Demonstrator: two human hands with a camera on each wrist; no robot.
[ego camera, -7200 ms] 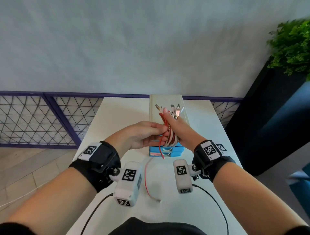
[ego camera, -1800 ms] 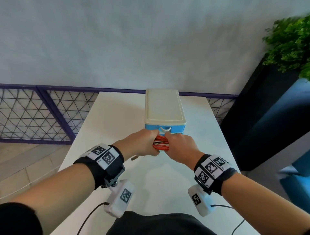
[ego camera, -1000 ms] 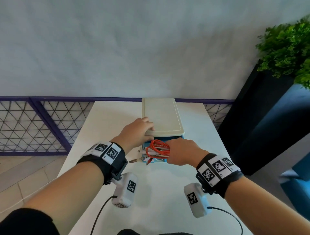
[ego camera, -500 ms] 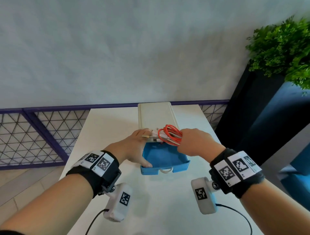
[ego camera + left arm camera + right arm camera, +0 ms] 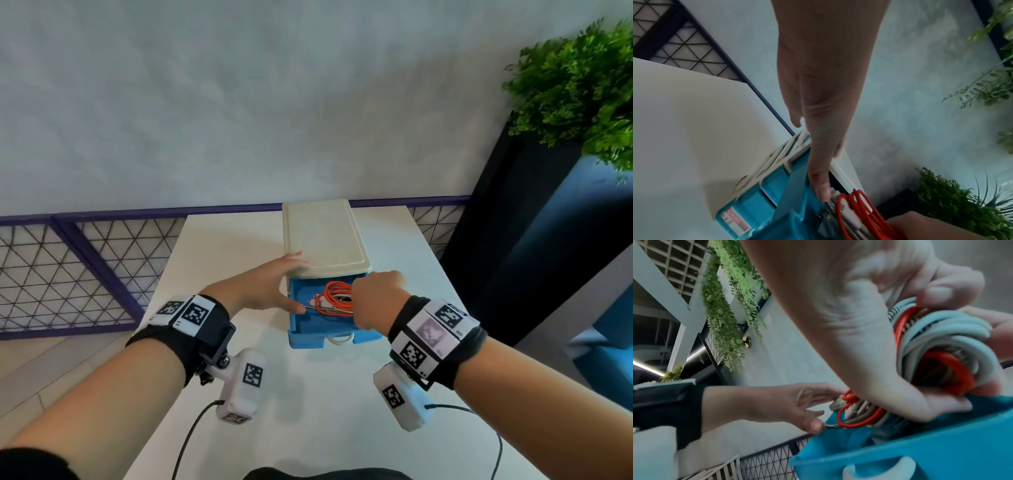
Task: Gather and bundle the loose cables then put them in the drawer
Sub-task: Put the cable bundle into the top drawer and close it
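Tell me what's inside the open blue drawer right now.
The drawer holds the cable bundle, red, white and metal-braided coils, gripped by the right hand. The left hand touches a braided end. The drawer floor under the bundle and hand is hidden.

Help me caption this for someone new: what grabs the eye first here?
The red and white cable bundle stands out, gripped by the right hand and lowered into the open blue drawer at the table's middle. The left hand rests against the drawer unit, thumb touching a cable end. A green plant fills the upper right.
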